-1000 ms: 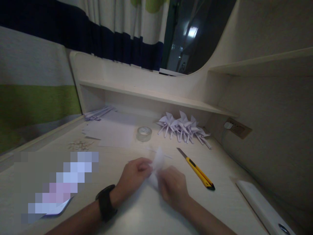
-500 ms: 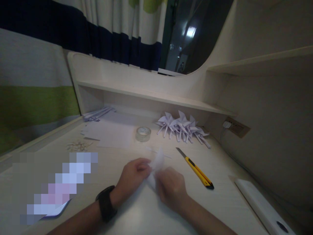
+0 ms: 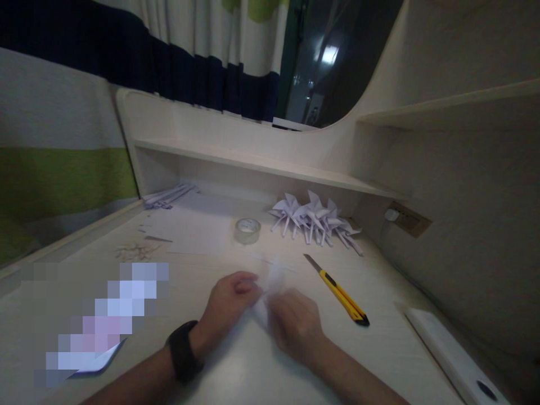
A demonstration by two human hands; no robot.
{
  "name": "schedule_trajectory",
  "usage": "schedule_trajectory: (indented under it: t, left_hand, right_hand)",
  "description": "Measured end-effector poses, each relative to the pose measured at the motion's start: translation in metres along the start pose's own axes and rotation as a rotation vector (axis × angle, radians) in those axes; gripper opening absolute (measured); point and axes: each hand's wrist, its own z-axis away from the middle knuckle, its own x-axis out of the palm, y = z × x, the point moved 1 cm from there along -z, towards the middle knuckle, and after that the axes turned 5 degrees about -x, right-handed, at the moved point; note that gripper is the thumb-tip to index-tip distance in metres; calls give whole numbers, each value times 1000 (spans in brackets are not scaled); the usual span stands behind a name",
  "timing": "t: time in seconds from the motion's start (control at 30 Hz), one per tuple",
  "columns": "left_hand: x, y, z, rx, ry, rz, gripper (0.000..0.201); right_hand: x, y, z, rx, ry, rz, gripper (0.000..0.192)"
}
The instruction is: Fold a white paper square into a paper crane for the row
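My left hand (image 3: 233, 299), with a black watch on its wrist, pinches a white paper pinwheel (image 3: 275, 273) over the middle of the desk. My right hand (image 3: 297, 325) is closed on the same paper from the other side, its fingers curled and slightly blurred. One vane points up between the hands and another part hangs below; the centre is covered by fingers. Just behind lies a thin white paper strip (image 3: 288, 268). To the right of my right hand rests a yellow utility knife (image 3: 342, 296) with its blade out.
Several paper pinwheels (image 3: 314, 216) are heaped at the back right. A tape roll (image 3: 247, 231) stands beside white paper sheets (image 3: 202, 225). Rolled paper sticks (image 3: 171, 197) and small pale bits (image 3: 137, 251) lie left. A phone (image 3: 101, 360), partly blurred out, and a white oblong object (image 3: 451, 351) flank my arms.
Both hands stay in nearly the same place around the pinwheel. The upper vane has shifted very slightly and is more blurred now.
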Motion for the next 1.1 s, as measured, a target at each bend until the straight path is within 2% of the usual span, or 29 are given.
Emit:
schedule_trajectory:
  t: [0.3,0.6,0.9,1.1]
  left_hand:
    - [2,-1,0,-34,-17,99,28]
    - [3,-6,1,13,-11,25,22]
    - [4,-7,1,43,-22,5,24]
    - [6,-9,1,32,-67,43,37]
  right_hand:
    - [0,0,0,-10,9,10,16]
    - [-2,-3,-2,53,27,-51,15]
    - [2,-4,4,-74,-18,91,13]
    - [1,-4,5,-91,-32,96,15]
